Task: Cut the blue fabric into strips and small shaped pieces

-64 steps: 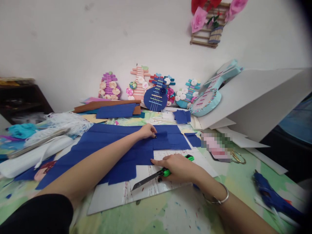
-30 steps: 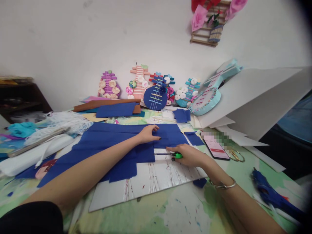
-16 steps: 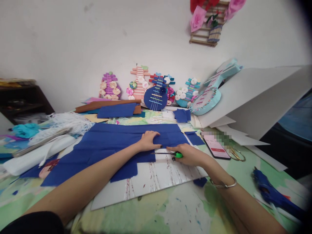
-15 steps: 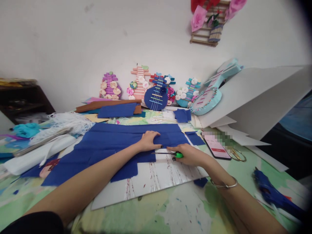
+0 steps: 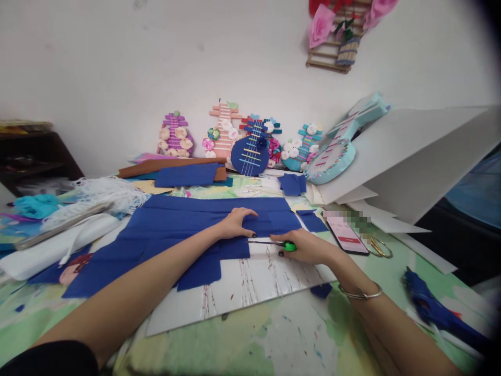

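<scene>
My left hand point(image 5: 237, 223) lies spread on a large sheet of dark blue paper point(image 5: 176, 219), thumb and fingers apart, pressing it down. The paper looks creased and has stepped cut edges. My right hand point(image 5: 307, 246) is closed round green-handled scissors point(image 5: 288, 246). Their thin blades point left, at the paper's edge just below my left thumb. Whether the blades are parted is too fine to tell. Under the paper lies a white board point(image 5: 230, 292) with reddish-brown streaks, its lower part showing.
To the right lie a phone point(image 5: 346, 235), gold-handled scissors point(image 5: 379, 248) and a blue glue gun point(image 5: 434, 308). White boards point(image 5: 407, 156) lean behind them. Decorated paper lutes point(image 5: 250, 154) line the wall. White cords point(image 5: 105, 193) and a power strip point(image 5: 66, 245) sit at left.
My right hand and the scissors have shifted slightly right, and the right index finger has drawn back from the paper's edge. My left hand stays on the sheet. The view has moved a little.
</scene>
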Tool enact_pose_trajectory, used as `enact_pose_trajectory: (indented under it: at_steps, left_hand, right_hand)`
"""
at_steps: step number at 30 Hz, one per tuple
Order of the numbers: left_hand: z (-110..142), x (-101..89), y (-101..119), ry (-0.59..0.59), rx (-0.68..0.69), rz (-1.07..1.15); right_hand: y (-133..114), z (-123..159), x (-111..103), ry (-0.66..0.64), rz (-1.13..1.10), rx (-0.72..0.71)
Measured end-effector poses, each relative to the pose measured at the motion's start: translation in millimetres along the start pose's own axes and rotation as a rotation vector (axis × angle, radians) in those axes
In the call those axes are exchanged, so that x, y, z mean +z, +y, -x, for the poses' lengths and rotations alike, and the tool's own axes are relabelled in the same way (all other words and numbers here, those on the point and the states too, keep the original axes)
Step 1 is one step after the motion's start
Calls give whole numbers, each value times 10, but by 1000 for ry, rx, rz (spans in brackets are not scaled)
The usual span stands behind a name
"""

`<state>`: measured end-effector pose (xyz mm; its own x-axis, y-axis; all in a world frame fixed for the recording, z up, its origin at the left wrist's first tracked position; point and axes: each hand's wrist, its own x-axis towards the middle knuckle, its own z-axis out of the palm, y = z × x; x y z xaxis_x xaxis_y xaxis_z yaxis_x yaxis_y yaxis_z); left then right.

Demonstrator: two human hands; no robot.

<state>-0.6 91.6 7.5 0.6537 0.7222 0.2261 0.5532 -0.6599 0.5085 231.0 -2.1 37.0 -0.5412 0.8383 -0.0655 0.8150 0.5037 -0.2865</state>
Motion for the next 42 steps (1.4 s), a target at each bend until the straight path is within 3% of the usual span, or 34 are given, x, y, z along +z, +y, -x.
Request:
enact_pose_trajectory:
  at_steps: [4, 10, 19, 42]
  left_hand:
    - [-1, 3, 3, 33, 69, 2]
    - [12, 24, 18, 25, 188, 12]
    - [46, 106, -6, -2, 227, 20]
    - [16, 138, -85, 19, 246, 22]
  right_hand:
    - [45, 25, -59, 7, -31, 43]
    - [263, 148, -240, 141, -7, 175]
    - [594, 282, -302, 52, 57, 206]
    - [716, 282, -254, 104, 52, 238]
